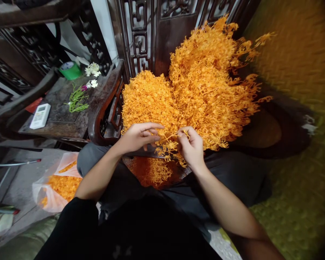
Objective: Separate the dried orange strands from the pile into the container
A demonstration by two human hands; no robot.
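Observation:
A big heap of orange plastic flower sprigs (200, 90) lies on a dark wooden chair seat (176, 173) in front of me. My left hand (139, 136) and my right hand (191, 146) meet at the heap's near edge. Both pinch the same thin orange sprig (170, 137), which stretches between their fingertips. More loose orange sprigs (154, 171) hang below my hands over the seat edge. My knees in dark trousers sit just under the seat.
A clear plastic bag with orange pieces (58, 184) lies on the floor at the left. A dark side table (62, 119) holds a white remote (40, 115), green stems (77, 101), white flowers and a green cup (69, 69). Carved wooden chair backs stand behind.

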